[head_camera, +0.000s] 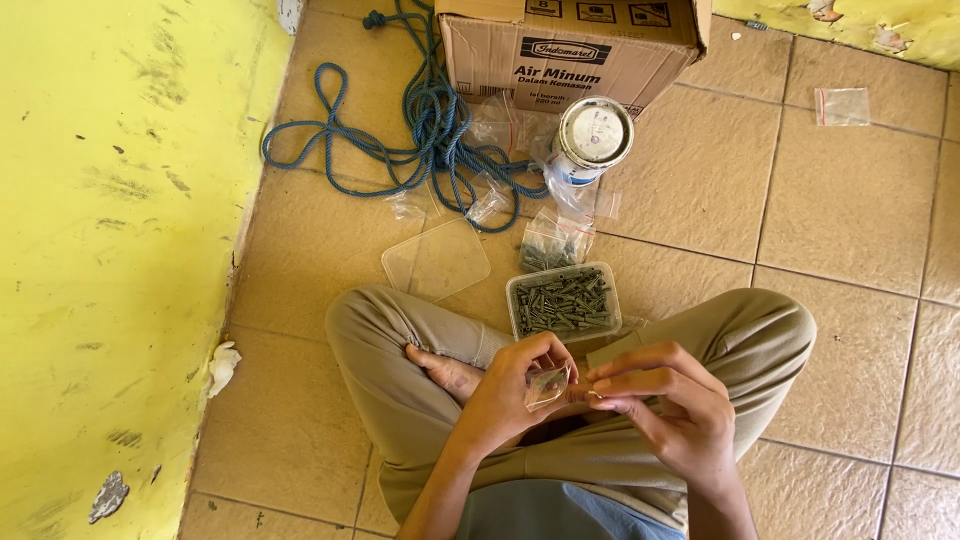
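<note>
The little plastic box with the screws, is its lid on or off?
Off. The plastic box is open on top with grey screws showing, and its clear lid lies flat on the floor tiles beside it.

Both hands raised over lap: left (505, 395) pinching, right (668, 400) fingers curled.

One head camera looks steeply down, close above the lap.
</note>
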